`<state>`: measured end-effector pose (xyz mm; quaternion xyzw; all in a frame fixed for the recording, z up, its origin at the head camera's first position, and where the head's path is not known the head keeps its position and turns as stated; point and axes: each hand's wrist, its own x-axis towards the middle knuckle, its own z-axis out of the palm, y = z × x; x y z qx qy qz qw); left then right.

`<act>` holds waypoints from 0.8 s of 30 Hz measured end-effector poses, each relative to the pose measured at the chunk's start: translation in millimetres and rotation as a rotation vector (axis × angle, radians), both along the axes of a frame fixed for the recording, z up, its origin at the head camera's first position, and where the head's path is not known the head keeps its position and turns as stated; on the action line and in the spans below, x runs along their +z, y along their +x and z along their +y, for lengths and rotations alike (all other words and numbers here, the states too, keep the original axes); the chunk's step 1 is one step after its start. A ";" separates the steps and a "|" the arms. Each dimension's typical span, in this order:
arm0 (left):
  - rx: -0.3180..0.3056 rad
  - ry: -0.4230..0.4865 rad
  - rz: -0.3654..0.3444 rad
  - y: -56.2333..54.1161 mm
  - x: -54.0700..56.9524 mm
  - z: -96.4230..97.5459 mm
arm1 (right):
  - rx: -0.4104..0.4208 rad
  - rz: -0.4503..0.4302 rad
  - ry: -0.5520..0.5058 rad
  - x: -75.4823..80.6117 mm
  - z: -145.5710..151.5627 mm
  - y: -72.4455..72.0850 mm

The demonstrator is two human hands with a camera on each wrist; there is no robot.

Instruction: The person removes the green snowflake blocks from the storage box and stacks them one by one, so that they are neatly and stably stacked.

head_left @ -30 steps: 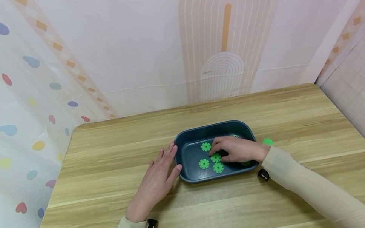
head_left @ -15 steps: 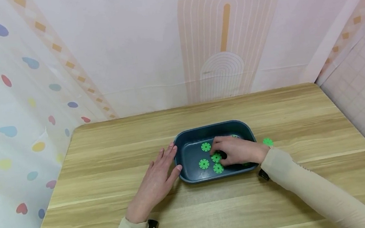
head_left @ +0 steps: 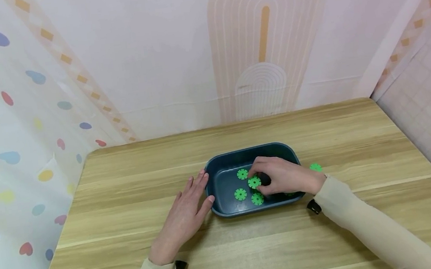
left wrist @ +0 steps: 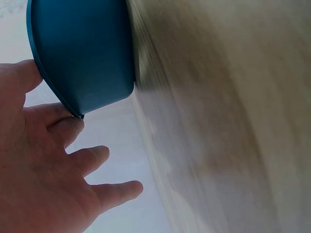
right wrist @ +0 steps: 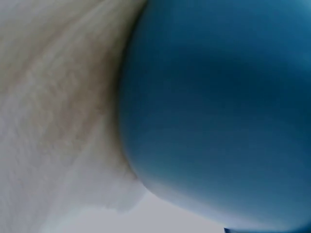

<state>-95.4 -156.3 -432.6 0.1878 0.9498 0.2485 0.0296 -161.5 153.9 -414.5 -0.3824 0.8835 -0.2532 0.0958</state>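
A dark blue rectangular tub (head_left: 228, 216) stands on the wooden table, with several green notched discs inside. Over its floor my right hand (head_left: 285, 175) pinches one green notched disc (head_left: 254, 182) between thumb and fingers. Around it lie other discs: one behind (head_left: 242, 174), one to the left (head_left: 240, 194) and one in front (head_left: 257, 199). My left hand (head_left: 182, 210) rests its fingertips on the tub's left rim, fingers spread. The left wrist view shows that hand (left wrist: 48, 160) touching the rim of the tub (left wrist: 87, 53). Only the tub's outer wall (right wrist: 214, 126) fills the right wrist view.
Outside the tub, a loose green disc (head_left: 315, 167) lies on the table (head_left: 126, 199) to the right, behind my forearm. A patterned curtain (head_left: 158, 60) hangs along the table's back edge and down both sides.
My right hand has closed on the middle green disc and raised it slightly from the tub's floor. The left hand stays at the rim.
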 end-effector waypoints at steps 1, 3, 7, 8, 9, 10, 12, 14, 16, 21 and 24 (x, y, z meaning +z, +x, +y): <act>0.000 0.002 0.000 0.1 -0.2 -0.1 | -0.008 0.002 -0.010 1.4 0.8 0.9; 0.001 0.004 0.002 0.1 -0.7 -0.3 | -0.025 0.012 -0.022 4.1 2.7 2.7; 0.003 0.008 0.003 -0.2 -1.6 -0.4 | -0.064 0.035 -0.040 7.9 6.6 6.3; 0.004 0.008 0.003 -0.3 -1.8 -0.4 | -0.074 0.041 -0.043 8.4 7.6 7.0; 0.004 0.009 0.002 -0.3 -1.9 -0.4 | -0.082 0.046 -0.049 8.8 8.7 7.7; 0.004 0.010 0.002 -0.4 -2.1 -0.3 | -0.087 0.050 -0.057 9.3 10.0 8.4; 0.005 0.009 0.002 -0.4 -2.3 -0.3 | -0.097 0.056 -0.078 10.1 12.9 9.7; 0.003 0.009 0.002 -0.4 -2.3 -0.2 | -0.103 0.063 -0.101 11.2 16.1 11.1; 0.002 0.009 0.004 -0.3 -2.2 -0.2 | -0.109 0.064 -0.126 12.6 19.7 12.7; 0.002 0.009 0.007 0.1 -1.3 0.2 | -0.130 0.049 -0.172 16.4 28.5 17.2; 0.002 0.010 0.009 0.2 -0.8 0.5 | -0.145 0.048 -0.182 17.9 33.3 19.6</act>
